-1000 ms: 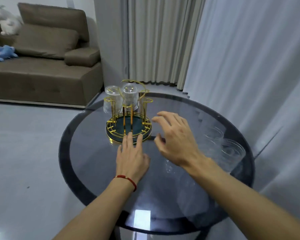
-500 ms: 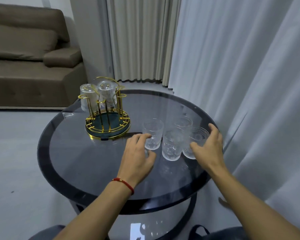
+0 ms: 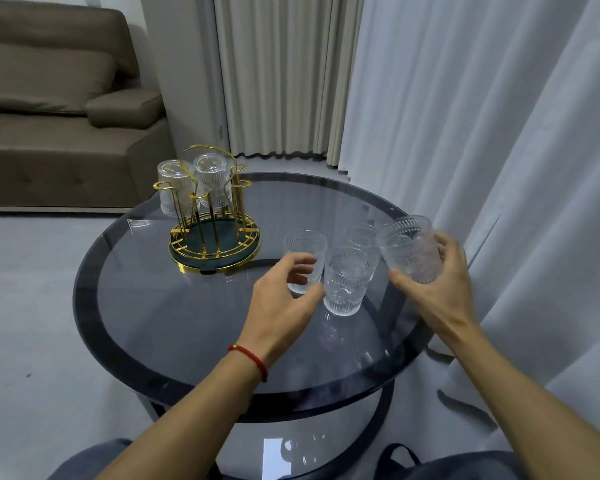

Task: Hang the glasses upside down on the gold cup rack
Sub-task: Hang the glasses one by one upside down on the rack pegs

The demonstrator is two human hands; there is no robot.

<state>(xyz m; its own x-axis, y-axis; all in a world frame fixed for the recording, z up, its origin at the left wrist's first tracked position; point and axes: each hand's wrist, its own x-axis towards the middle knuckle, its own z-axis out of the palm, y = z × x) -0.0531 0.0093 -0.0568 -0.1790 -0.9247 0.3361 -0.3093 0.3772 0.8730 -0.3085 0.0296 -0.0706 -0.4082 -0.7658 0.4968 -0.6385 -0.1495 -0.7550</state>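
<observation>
The gold cup rack [image 3: 214, 244] stands on the left part of the round glass table [image 3: 174, 317], with two ribbed glasses [image 3: 211, 178] hanging upside down on its far pegs. My right hand [image 3: 437, 289] grips a ribbed glass [image 3: 407, 249], lifted and tilted above the table's right side. My left hand [image 3: 281, 296] curls around the base of an upright glass [image 3: 305, 249] that stands on the table. Two more upright glasses stand between my hands, one in front [image 3: 345, 282] and one behind [image 3: 361, 235].
Pale curtains [image 3: 465, 116] hang close behind and to the right of the table. A brown sofa [image 3: 59, 133] sits at the back left across the grey floor. The table has a lower glass shelf [image 3: 291, 455].
My right hand closed on the rightmost glass and lifted it, tilting it. My left hand moved forward and wrapped around the left upright glass. The view shifted slightly.
</observation>
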